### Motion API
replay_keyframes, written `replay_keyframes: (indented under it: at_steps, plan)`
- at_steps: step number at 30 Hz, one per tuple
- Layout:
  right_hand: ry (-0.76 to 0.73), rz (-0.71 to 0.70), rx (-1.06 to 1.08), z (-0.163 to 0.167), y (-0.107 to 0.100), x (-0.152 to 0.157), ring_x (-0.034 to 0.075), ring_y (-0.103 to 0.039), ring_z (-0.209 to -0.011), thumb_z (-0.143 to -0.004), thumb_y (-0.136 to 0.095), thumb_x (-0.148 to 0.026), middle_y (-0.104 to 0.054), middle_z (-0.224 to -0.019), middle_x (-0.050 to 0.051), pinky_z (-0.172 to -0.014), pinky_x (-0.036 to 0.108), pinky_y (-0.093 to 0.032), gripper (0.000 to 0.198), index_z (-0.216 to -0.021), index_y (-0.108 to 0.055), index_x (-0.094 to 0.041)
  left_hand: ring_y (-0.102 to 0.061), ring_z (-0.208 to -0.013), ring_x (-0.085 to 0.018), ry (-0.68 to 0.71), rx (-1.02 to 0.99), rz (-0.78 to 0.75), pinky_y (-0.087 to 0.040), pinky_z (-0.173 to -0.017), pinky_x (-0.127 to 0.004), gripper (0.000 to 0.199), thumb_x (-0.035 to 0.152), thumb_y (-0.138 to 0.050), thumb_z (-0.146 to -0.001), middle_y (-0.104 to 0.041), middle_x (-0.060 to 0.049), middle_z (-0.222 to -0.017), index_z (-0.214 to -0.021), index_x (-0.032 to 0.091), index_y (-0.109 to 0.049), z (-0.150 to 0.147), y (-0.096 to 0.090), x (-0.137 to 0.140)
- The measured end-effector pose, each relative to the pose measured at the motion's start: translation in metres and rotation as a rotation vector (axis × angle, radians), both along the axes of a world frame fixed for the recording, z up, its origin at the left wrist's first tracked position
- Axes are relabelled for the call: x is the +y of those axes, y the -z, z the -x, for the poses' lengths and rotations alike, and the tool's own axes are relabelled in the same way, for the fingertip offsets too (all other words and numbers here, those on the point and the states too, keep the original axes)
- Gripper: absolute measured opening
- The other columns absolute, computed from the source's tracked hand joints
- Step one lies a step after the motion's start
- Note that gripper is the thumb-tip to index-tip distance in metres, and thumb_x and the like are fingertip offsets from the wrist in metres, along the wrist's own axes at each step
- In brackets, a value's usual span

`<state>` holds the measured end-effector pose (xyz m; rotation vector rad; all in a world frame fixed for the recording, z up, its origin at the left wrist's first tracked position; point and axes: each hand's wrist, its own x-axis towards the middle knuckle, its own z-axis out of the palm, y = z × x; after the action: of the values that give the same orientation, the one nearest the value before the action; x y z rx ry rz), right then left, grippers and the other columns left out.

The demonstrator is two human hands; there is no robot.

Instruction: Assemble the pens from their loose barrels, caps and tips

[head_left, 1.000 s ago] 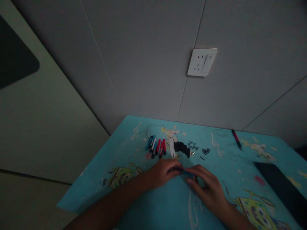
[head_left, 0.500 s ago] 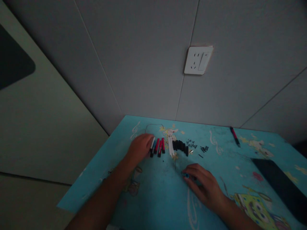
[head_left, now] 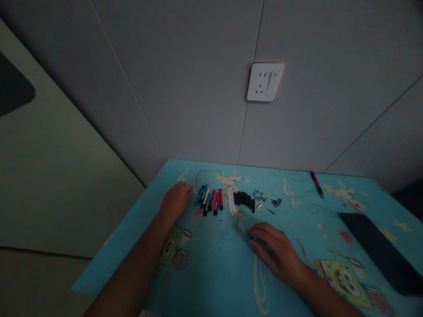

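- Pinching small blue piece (head_left: 251, 237) between thumb and fingers of right hand (head_left: 277, 250), on near side of black pieces (head_left: 244, 199).
- Got left hand (head_left: 176, 198) just beside left end of coloured tubes (head_left: 212, 199); can't tell whether grasping anything or released.
- Got white sticks (head_left: 231, 200) lying between both groups on blue table (head_left: 211, 277).

A small blue tube (head_left: 252, 237) sits in the right hand (head_left: 277, 253), just below and right of the frame's centre, its round end showing and the rest hidden. Near the centre, short pen barrels (head_left: 212, 200) in blue, white and red, several with black ends, lie side by side, the leftmost ones slanting.
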<state>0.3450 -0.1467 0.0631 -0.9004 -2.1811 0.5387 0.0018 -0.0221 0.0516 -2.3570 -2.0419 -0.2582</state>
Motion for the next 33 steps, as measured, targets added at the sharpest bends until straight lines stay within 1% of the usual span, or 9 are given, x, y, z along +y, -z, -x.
replay_keyframes:
  at_steps: [4,11,15,17,19,21,23,27,33]
  plan:
    - [0.025,-0.033,0.023,0.000,-0.001,0.000,0.019,-0.063,-0.094,-0.092,-0.056,-0.016,-0.063,-0.105,0.009,-0.079,0.033,-0.056,0.030,-0.122,-0.057,-0.022,-0.060,-0.092,-0.019,-0.005,-0.005,-0.010,-0.044,-0.082,-0.028,0.025,0.028,-0.045,-0.095,-0.062,-0.007,-0.101,-0.103,0.021,-0.068,0.001,0.002,-0.001]
    - [0.024,-0.074,0.013,0.000,-0.004,0.000,0.019,-0.065,-0.093,-0.092,-0.056,-0.018,-0.065,-0.103,0.008,-0.078,0.032,-0.057,0.028,-0.120,-0.059,-0.020,-0.061,-0.087,-0.020,-0.038,-0.008,-0.048,-0.045,-0.078,-0.029,0.032,0.028,-0.035,-0.098,-0.063,-0.007,-0.097,-0.094,0.018,-0.065,-0.001,0.000,-0.001]
    - [0.037,-0.076,0.007,0.000,-0.003,-0.001,0.019,-0.065,-0.094,-0.092,-0.056,-0.018,-0.066,-0.103,0.009,-0.079,0.033,-0.057,0.028,-0.120,-0.060,-0.020,-0.060,-0.084,-0.020,-0.025,-0.162,-0.191,-0.046,-0.079,-0.030,0.029,0.028,-0.037,-0.098,-0.064,-0.007,-0.090,-0.091,0.017,-0.062,-0.014,-0.013,-0.004]
    - [0.023,-0.076,0.007,0.000,-0.004,0.000,0.020,-0.065,-0.095,-0.092,-0.056,-0.017,-0.066,-0.104,0.010,-0.080,0.033,-0.057,0.029,-0.121,-0.059,-0.020,-0.060,-0.087,-0.019,0.078,-0.348,-0.316,-0.046,-0.082,-0.030,0.026,0.027,-0.037,-0.099,-0.064,-0.006,-0.092,-0.096,0.016,-0.061,-0.032,-0.021,-0.015]
    - [0.005,-0.079,0.006,0.000,-0.004,0.000,0.019,-0.064,-0.094,-0.091,-0.057,-0.016,-0.066,-0.104,0.010,-0.079,0.033,-0.056,0.030,-0.121,-0.059,-0.019,-0.059,-0.084,-0.016,0.227,-0.565,-0.408,-0.047,-0.079,-0.028,0.022,0.026,-0.041,-0.098,-0.063,-0.005,-0.089,-0.095,0.017,-0.060,-0.055,-0.025,-0.032]
    - [-0.003,-0.081,-0.004,0.000,-0.005,0.001,0.019,-0.064,-0.094,-0.091,-0.057,-0.017,-0.066,-0.104,0.009,-0.079,0.032,-0.056,0.029,-0.121,-0.058,-0.019,-0.059,-0.082,-0.015,0.459,-0.737,-0.456,-0.048,-0.078,-0.028,0.016,0.022,-0.046,-0.096,-0.063,-0.004,-0.087,-0.096,0.017,-0.061,-0.078,-0.026,-0.053]
    - [-0.003,-0.085,-0.015,0.001,-0.005,0.002,0.019,-0.064,-0.093,-0.092,-0.057,-0.018,-0.066,-0.103,0.009,-0.079,0.032,-0.056,0.029,-0.120,-0.058,-0.019,-0.060,-0.089,-0.016,0.624,-0.837,-0.433,-0.049,-0.083,-0.031,0.014,0.017,-0.050,-0.094,-0.065,-0.006,-0.092,-0.102,0.018,-0.062,-0.097,-0.025,-0.073]
    - [-0.010,-0.092,-0.024,0.002,-0.004,0.003,0.018,-0.066,-0.091,-0.092,-0.056,-0.019,-0.067,-0.103,0.009,-0.078,0.031,-0.057,0.027,-0.119,-0.059,-0.020,-0.059,-0.090,-0.017,0.800,-0.844,-0.327,-0.049,-0.083,-0.034,0.023,0.013,-0.053,-0.092,-0.064,-0.008,-0.098,-0.113,0.017,-0.061,-0.112,-0.022,-0.095]
    - [-0.051,-0.118,-0.050,0.005,-0.003,0.003,0.018,-0.066,-0.090,-0.091,-0.058,-0.017,-0.067,-0.104,0.009,-0.078,0.031,-0.056,0.028,-0.119,-0.059,-0.019,-0.058,-0.086,-0.017,0.872,-0.753,-0.316,-0.048,-0.080,-0.034,0.025,0.015,-0.057,-0.091,-0.064,-0.007,-0.095,-0.116,0.017,-0.061,-0.112,-0.019,-0.095]
